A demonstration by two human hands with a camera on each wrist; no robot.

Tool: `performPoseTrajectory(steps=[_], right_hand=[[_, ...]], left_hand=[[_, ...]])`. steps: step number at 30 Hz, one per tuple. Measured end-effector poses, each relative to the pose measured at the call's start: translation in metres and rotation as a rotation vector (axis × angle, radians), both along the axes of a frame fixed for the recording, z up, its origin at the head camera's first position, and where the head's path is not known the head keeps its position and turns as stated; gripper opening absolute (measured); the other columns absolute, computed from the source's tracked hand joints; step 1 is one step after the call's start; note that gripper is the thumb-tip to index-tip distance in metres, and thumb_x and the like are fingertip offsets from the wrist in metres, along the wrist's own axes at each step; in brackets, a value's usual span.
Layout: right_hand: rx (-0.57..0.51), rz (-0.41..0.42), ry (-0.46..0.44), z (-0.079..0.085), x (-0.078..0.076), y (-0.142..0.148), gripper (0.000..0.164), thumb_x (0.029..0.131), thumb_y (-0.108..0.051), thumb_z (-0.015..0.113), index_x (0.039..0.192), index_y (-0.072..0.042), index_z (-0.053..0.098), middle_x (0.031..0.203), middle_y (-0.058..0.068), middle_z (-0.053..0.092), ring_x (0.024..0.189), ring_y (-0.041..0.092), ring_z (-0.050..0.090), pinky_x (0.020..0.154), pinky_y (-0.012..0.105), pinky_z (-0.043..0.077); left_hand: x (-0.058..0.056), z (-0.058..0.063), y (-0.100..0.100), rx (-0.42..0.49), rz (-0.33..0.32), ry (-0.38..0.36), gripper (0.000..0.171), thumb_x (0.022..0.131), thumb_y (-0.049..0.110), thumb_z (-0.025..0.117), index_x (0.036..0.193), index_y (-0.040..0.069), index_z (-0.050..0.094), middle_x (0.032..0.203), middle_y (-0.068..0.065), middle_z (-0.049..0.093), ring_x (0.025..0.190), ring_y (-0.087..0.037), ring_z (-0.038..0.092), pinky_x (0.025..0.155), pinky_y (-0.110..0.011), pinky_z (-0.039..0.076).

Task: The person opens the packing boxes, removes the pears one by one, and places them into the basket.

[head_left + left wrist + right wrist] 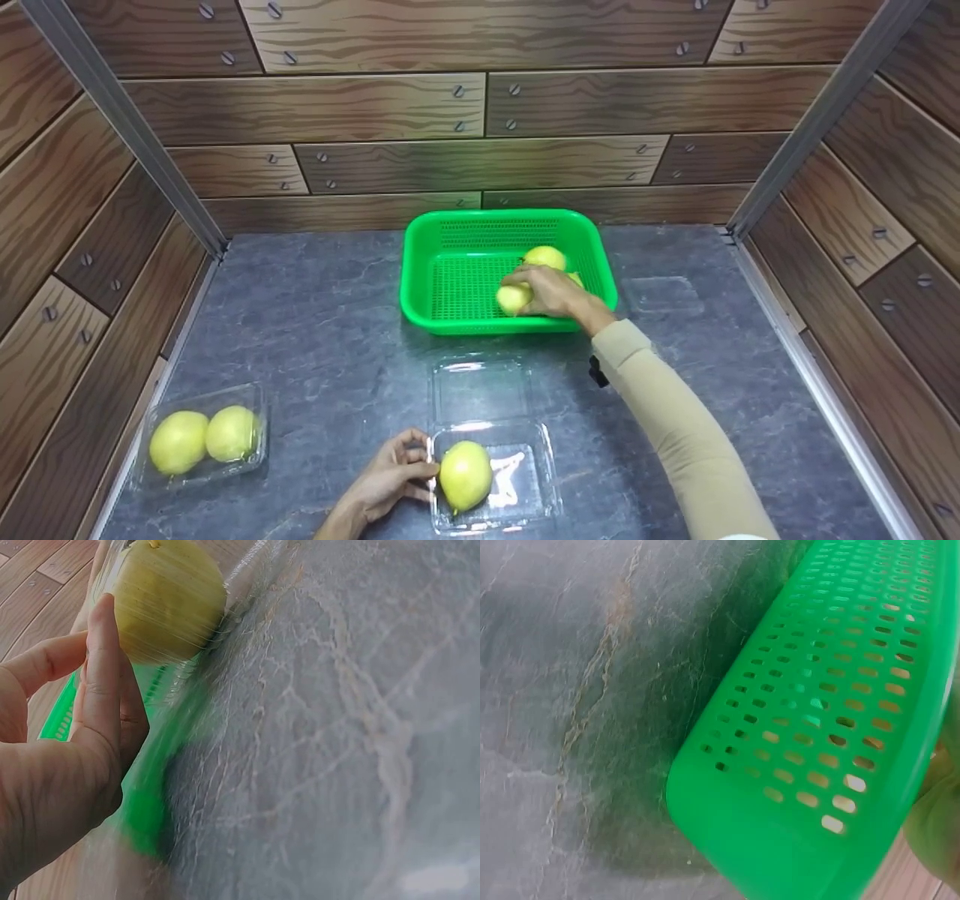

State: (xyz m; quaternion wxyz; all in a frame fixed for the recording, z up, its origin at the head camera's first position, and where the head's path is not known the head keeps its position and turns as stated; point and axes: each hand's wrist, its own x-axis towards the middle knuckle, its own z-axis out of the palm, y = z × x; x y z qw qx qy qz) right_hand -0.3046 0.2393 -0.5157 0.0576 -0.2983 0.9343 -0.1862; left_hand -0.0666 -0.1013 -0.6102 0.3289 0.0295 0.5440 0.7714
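My right hand (551, 290) reaches into the green plastic basket (420, 324) and grips a yellow pear (513, 299) near its front wall. Another pear (545, 257) sits behind that hand, and a further one is mostly hidden beneath it. At the front, my left hand (390, 474) pinches the left rim of an open clear plastic box (525, 517). One pear (465, 477) lies in this box, close to my left thumb. In the left wrist view, fingers (101, 690) press at the transparent wall beside the pear (169, 604).
A closed clear box (259, 442) with two pears stands at the left. The open box's lid (480, 390) lies folded back toward the basket. Right of the basket is a flat clear plastic piece (664, 294). Wood-patterned walls (390, 165) enclose the grey marbled surface (322, 322).
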Motion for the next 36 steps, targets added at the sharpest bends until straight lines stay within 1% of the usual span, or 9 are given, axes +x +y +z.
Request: performPoseTrajectory(steps=[5, 9, 12, 16, 19, 23, 29, 32, 36], right_hand=[[0.042, -0.005, -0.009, -0.003, 0.001, -0.003, 0.057, 0.084, -0.017, 0.089, 0.137, -0.01, 0.07, 0.14, 0.015, 0.069, 0.133, 0.037, 0.064, 0.111, 0.055, 0.055], [0.059, -0.009, -0.034, -0.002, 0.004, -0.003, 0.056, 0.088, -0.018, 0.086, 0.141, -0.011, 0.067, 0.145, 0.016, 0.066, 0.137, 0.038, 0.061, 0.112, 0.056, 0.054], [0.071, -0.024, -0.039, 0.0, 0.006, -0.001, 0.059, 0.09, -0.024, 0.084, 0.144, -0.013, 0.065, 0.149, 0.017, 0.062, 0.139, 0.039, 0.059, 0.112, 0.058, 0.054], [0.08, -0.066, -0.016, 0.007, 0.01, 0.002, 0.067, 0.089, -0.039, 0.084, 0.149, -0.021, 0.061, 0.155, 0.015, 0.057, 0.143, 0.039, 0.056, 0.107, 0.065, 0.054], [0.034, -0.094, 0.0, 0.015, 0.014, 0.005, 0.074, 0.086, -0.046, 0.084, 0.152, -0.025, 0.057, 0.158, 0.014, 0.054, 0.145, 0.038, 0.052, 0.107, 0.069, 0.052], [-0.079, -0.097, 0.018, 0.024, 0.023, 0.009, 0.084, 0.083, -0.046, 0.088, 0.156, -0.026, 0.052, 0.157, 0.011, 0.053, 0.144, 0.037, 0.052, 0.11, 0.066, 0.051], [-0.224, -0.037, 0.087, 0.036, 0.044, 0.011, 0.088, 0.078, -0.045, 0.092, 0.154, -0.023, 0.053, 0.158, 0.007, 0.052, 0.145, 0.037, 0.051, 0.11, 0.067, 0.051], [-0.261, -0.003, 0.117, 0.041, 0.057, 0.012, 0.088, 0.077, -0.05, 0.092, 0.152, -0.023, 0.055, 0.16, 0.006, 0.052, 0.147, 0.036, 0.05, 0.114, 0.067, 0.048], [-0.294, 0.065, 0.154, 0.045, 0.078, 0.011, 0.088, 0.076, -0.05, 0.091, 0.15, -0.017, 0.056, 0.159, 0.009, 0.052, 0.148, 0.036, 0.049, 0.119, 0.065, 0.044]], left_hand=[[0.0, 0.001, 0.0, -0.017, 0.01, -0.013, 0.031, 0.09, -0.002, 0.071, 0.11, 0.009, 0.05, 0.084, 0.003, 0.062, 0.074, -0.01, 0.066, 0.061, -0.028, 0.065], [0.0, 0.002, -0.001, -0.028, 0.012, -0.019, 0.03, 0.09, -0.002, 0.072, 0.108, 0.011, 0.051, 0.083, 0.004, 0.062, 0.074, -0.01, 0.067, 0.061, -0.028, 0.065], [0.0, 0.002, -0.001, -0.023, 0.009, -0.014, 0.029, 0.09, -0.002, 0.071, 0.107, 0.011, 0.051, 0.083, 0.004, 0.062, 0.074, -0.01, 0.068, 0.062, -0.029, 0.065], [0.0, 0.002, -0.001, -0.012, 0.006, -0.009, 0.029, 0.091, -0.002, 0.071, 0.107, 0.01, 0.051, 0.083, 0.004, 0.063, 0.075, -0.01, 0.068, 0.062, -0.029, 0.065], [0.0, 0.002, -0.001, -0.007, 0.006, -0.009, 0.029, 0.091, -0.002, 0.071, 0.107, 0.011, 0.051, 0.083, 0.004, 0.063, 0.075, -0.01, 0.067, 0.062, -0.028, 0.065], [0.0, 0.001, 0.0, -0.002, 0.005, -0.007, 0.029, 0.091, -0.002, 0.071, 0.107, 0.011, 0.051, 0.082, 0.004, 0.062, 0.074, -0.01, 0.067, 0.061, -0.028, 0.065], [-0.001, 0.001, 0.0, 0.0, 0.003, -0.002, 0.029, 0.091, -0.003, 0.07, 0.108, 0.01, 0.05, 0.083, 0.004, 0.062, 0.075, -0.01, 0.067, 0.061, -0.028, 0.065], [-0.001, 0.0, 0.0, 0.004, 0.001, 0.0, 0.029, 0.091, -0.003, 0.07, 0.108, 0.01, 0.051, 0.083, 0.004, 0.063, 0.075, -0.01, 0.067, 0.062, -0.029, 0.065], [-0.001, 0.0, 0.0, 0.007, 0.002, -0.002, 0.029, 0.091, -0.003, 0.07, 0.107, 0.011, 0.051, 0.083, 0.004, 0.063, 0.074, -0.01, 0.068, 0.061, -0.028, 0.065]])
